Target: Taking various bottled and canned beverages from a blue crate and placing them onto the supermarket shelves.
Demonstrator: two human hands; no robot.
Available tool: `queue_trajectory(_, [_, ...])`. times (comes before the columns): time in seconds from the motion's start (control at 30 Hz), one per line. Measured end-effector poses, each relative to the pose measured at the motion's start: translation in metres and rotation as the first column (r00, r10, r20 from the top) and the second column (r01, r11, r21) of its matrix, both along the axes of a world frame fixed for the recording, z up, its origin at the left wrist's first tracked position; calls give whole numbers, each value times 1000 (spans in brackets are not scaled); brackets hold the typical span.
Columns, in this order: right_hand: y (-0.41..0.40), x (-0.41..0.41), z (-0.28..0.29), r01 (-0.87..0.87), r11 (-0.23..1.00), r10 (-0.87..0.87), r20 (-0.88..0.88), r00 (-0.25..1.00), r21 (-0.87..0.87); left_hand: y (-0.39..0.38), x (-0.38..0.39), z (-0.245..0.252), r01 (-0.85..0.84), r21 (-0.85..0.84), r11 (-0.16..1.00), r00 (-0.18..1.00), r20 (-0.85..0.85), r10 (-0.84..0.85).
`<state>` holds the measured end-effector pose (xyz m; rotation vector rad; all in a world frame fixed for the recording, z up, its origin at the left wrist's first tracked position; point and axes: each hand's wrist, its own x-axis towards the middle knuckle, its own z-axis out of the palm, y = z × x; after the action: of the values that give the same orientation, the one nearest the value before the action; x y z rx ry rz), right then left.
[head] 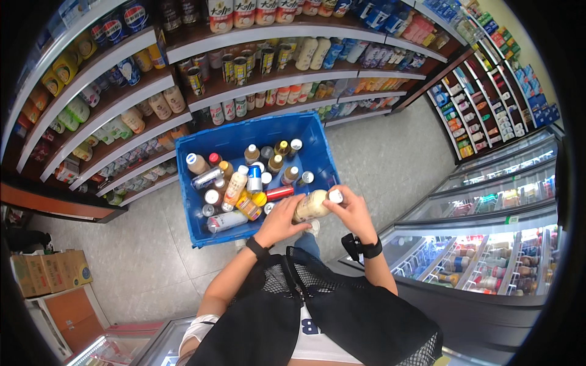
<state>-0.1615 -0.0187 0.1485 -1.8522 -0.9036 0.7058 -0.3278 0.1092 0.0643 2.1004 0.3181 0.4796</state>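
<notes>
A bottle of pale cream-coloured drink (312, 207) with a white cap lies tilted between my two hands, over the near right corner of a blue plastic crate (215, 139). My left hand (280, 220) grips the bottle's base end. At the cap end, the fingers and thumb of my right hand (353, 211) close around the neck. Inside the crate, several bottles and cans stand or lie mixed together. Among them are a peach-coloured drink bottle (235, 188), a red can (279, 193), a blue and silver can (254, 179) and a yellow carton (248, 208).
Drink shelves (274, 87) curve along the far side and left, behind the crate. Glass-doored refrigerators (476, 261) line the right. Cardboard boxes (52, 272) are stacked at left, and another shelf unit (480, 105) stands far right. Grey floor tiles (146, 256) surround the crate.
</notes>
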Motion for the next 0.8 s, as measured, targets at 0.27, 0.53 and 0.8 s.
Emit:
queue_trajectory(0.27, [-18,50,-3,19,999,-21,48,999,40,-16,65,-2,-48,3,999,999,-8,48])
queue_trajectory(0.53, [-75,102,-23,147,989,-147,2,989,-19,-60,125,-15,96,-54,994,982,-155,-103])
queue_trajectory(0.8, [-103,113,-43,229,971,-234,-83,969,-67,-75,144,-28,179,-96,979,962,-190,-195])
